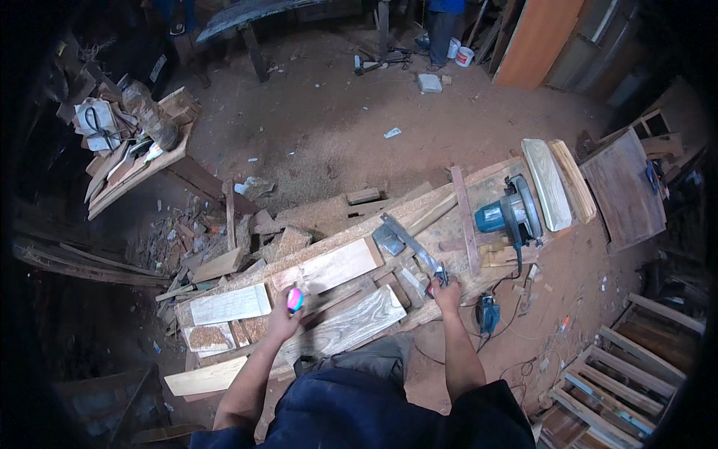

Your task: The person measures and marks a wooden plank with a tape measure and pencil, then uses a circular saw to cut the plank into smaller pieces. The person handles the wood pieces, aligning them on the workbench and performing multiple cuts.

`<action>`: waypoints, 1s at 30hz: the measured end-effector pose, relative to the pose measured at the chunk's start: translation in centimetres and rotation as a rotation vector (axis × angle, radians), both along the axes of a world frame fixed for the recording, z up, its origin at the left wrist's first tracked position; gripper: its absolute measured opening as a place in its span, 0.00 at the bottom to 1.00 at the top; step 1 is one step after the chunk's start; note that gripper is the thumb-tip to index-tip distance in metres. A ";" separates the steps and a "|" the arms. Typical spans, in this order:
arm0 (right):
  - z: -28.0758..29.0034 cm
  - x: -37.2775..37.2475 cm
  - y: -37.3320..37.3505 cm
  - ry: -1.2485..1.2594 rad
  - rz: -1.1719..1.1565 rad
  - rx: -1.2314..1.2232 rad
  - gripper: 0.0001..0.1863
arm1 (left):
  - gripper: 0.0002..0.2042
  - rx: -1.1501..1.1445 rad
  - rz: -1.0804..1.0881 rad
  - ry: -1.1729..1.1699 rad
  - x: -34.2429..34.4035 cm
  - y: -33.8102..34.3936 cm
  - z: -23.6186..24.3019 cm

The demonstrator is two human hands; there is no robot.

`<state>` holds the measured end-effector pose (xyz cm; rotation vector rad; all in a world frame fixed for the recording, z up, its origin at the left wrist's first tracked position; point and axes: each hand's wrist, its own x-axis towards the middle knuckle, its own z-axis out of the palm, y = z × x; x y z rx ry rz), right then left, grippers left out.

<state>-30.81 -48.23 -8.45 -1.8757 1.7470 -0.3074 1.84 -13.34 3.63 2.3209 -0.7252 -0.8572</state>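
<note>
My bench (449, 196) is a long run of rough planks slanting across the sawdust floor (321, 127), low enough that I stand over it. At its far right end lie two pale shaped boards (552, 183), parked out of the cutting area, with the blue circular saw (508, 215) resting just beside them, blade side down so it sits steady. Nearer me, short offcuts (351, 263) lie flat along the bench's near edge, within reach. The steel square (407, 241) lies angled over the middle planks; my right hand (447, 292) is clenched on its near end, seemingly to steady it. My left hand (283, 320) grips a small pink and blue marker-like object (295, 299), raised over a pale board.
</note>
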 end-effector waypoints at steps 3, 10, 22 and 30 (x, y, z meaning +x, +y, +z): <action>-1.6 0.4 -0.3 0.017 -0.088 0.021 0.29 | 0.36 0.048 0.016 -0.250 2.5 5.6 -7.3; -1.1 0.0 -1.1 -0.343 -0.234 0.330 0.21 | 0.36 0.435 0.067 -0.134 4.1 10.9 -13.4; 5.8 -6.2 11.8 -0.860 -0.287 0.527 0.09 | 0.36 -0.284 -0.280 -0.415 -9.2 -4.2 -4.7; 4.8 -6.8 18.2 -1.052 -0.282 0.678 0.07 | 0.55 0.039 -0.611 -0.336 -13.2 -7.7 -3.4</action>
